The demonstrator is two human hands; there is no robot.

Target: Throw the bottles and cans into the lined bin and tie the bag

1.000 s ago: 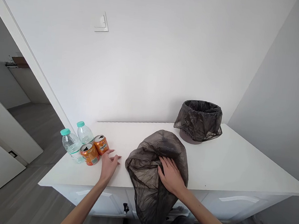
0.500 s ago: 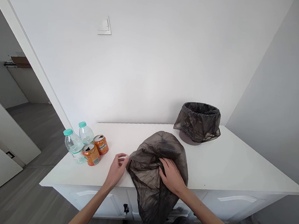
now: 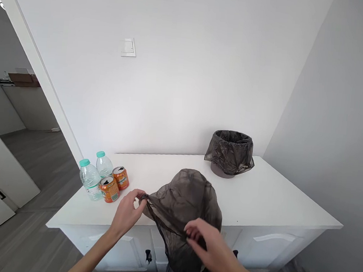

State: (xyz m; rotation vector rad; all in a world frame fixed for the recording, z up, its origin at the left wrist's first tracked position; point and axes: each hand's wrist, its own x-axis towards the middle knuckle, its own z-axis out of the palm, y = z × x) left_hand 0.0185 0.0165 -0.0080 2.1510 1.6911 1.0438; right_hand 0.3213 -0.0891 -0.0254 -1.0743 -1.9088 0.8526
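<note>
A thin, smoky-black plastic bag (image 3: 191, 197) is lying crumpled at the front of the white bench (image 3: 278, 201), its upper part bulging into a rounded dome and its lower part drooping over the edge. The film is showing fine creases and letting some light through. The left hand (image 3: 128, 212) is pinching a gathered corner of the bag between thumb and fingers; the right hand (image 3: 211, 243), slightly blurred, is curling its fingers and pinching the film nearer the middle, and a taut, twisted fold is running between the two hands.

To the left, two orange metal cans (image 3: 109, 189) are standing upright, their silvery tops opened, close against two clear plastic bottles (image 3: 89, 179) that are wearing ridged mint-green caps. At the back right, a round container (image 3: 221, 170) is standing with a dark, wrinkled liner (image 3: 231, 153) folding over its rim and hanging in a ragged skirt.
</note>
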